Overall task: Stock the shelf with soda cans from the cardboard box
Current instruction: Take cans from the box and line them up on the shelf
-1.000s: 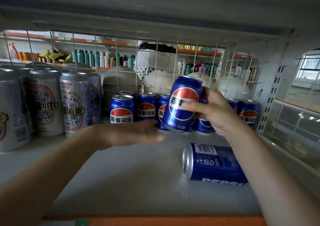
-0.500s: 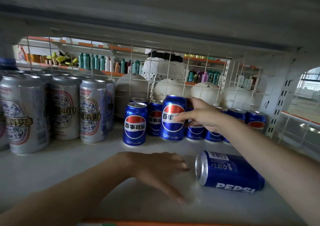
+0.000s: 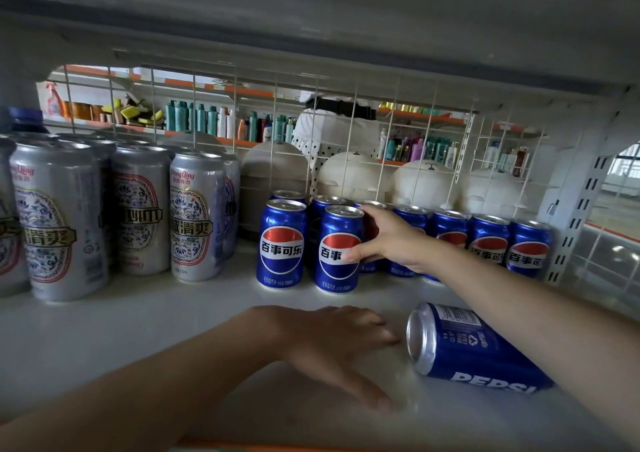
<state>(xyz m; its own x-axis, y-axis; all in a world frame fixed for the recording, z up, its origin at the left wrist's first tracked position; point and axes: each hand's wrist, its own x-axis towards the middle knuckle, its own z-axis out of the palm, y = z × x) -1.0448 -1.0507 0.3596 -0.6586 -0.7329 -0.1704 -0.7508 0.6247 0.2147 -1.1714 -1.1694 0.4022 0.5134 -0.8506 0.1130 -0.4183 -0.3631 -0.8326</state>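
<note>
Our right hand [image 3: 391,240] reaches to twelve o'clock and grips an upright blue can [image 3: 332,271], thumb across the label and fingers curled round the far side. The can stands on the shelf [image 3: 138,330]. Our left hand [image 3: 332,341] rests palm down on the shelf, fingers spread, holding nothing. At three o'clock from it, just beside its fingertips, a second can [image 3: 474,351] lies on its side, its top facing that hand. Just beside the gripped can, at its nine o'clock, stands a third can [image 3: 281,244]. More cans [image 3: 488,244] line up at its three o'clock. Silver cans [image 3: 194,216] fill the shelf towards ten o'clock, and a wire grid [image 3: 346,133] closes the back.
</note>
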